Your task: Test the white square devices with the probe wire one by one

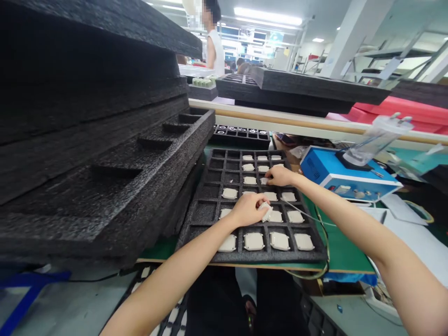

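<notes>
A black foam tray (206, 214) with square compartments lies on the green bench, and several small white square casings (254, 241) sit in its middle and right columns. My left hand (248, 210) is over the middle of the tray, its fingers closed on a white casing (266, 212) that is tilted up. Farther back, my right hand (279, 176) reaches into a compartment, fingertips pinched on another white casing (264, 180), mostly covered by the fingers. A thin pale cable (308, 215) crosses the tray's right side below my right forearm.
Tall stacked black foam trays (87, 154) rise close on the left. A blue box-shaped device (350, 175) bearing a clear cylinder (373, 140) stands at right. A shelf rail (280, 122) runs across behind. Beyond it stands a person (216, 51) in a white top.
</notes>
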The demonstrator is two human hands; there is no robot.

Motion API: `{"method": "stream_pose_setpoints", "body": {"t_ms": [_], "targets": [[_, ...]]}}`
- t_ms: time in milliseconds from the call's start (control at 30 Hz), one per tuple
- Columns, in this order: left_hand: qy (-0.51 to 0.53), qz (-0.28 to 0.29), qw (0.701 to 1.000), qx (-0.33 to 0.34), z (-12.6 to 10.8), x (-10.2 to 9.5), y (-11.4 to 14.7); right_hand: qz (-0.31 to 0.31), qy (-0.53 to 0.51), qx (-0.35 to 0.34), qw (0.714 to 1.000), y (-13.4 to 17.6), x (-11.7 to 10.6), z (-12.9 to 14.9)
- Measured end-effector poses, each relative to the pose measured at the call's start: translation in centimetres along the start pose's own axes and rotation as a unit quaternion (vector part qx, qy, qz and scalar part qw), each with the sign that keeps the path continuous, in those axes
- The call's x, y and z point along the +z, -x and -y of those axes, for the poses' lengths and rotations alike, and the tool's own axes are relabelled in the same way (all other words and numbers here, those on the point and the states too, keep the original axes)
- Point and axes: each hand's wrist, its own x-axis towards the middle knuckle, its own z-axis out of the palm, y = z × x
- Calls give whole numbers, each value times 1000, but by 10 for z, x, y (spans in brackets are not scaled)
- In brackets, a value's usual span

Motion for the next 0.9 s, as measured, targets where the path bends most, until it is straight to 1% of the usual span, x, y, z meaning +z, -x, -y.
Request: {"method": "stream_pose_setpoints", "body": {"t_ms": [67,167,267,333,367,467,567,633,700,833,900], "targets": [[-30,-31,999,5,1,-1,0,6,-14,-3,1000,-2,-1,-1],[-36,-64,997,9,3,-3,-3,-11,-40,-2,999,0,-4,-3],[-4,-123,992,-5,8,-2,-8,-41,-62,-7,997,13,-8,3],[35,-167,985,-24,11,-3,-11,-75,-117,-16,990,27,-9,11],[60,-179,982,-29,11,-3,-13,-96,-158,-26,982,34,-9,16],[140,-180,973,-23,10,-5,-15,-139,-288,-77,944,54,-11,31],[202,-172,964,-14,8,-6,-14,-116,-367,-120,915,66,-16,39],[233,-171,957,-16,6,-7,-14,-94,-397,-130,904,70,-22,40],[261,-168,950,-18,4,-7,-14,-100,-385,-132,908,73,-26,40],[314,-158,936,-30,-1,-7,-12,-126,-304,-138,934,76,-25,40],[341,-146,928,-41,-3,-7,-11,-135,-303,-135,934,74,-21,40]]}}
